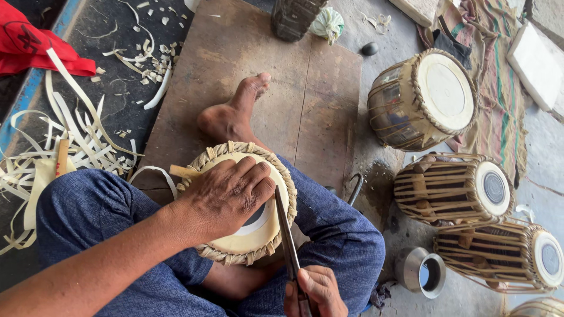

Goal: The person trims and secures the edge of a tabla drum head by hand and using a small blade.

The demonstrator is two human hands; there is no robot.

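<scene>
A small hand drum [258, 235] with a pale skin, a dark centre spot and a braided rim rests in my lap between my blue-trousered knees. My left hand [226, 196] lies flat on the drumhead, palm down, fingers spread over the skin. My right hand [314, 293], at the bottom edge, grips a long dark metal blade [286, 232]. The blade points up and its tip touches the skin next to my left fingers. My bare foot [235, 114] sticks out beyond the drum onto a brown board [317, 100].
Three finished drums stand at the right: a large round one [420, 100] and two strapped ones [452, 188] [499, 255]. A small metal cup [420, 271] sits near my right knee. Pale strip offcuts [76, 135] litter the floor at left, next to a red cloth [29, 44].
</scene>
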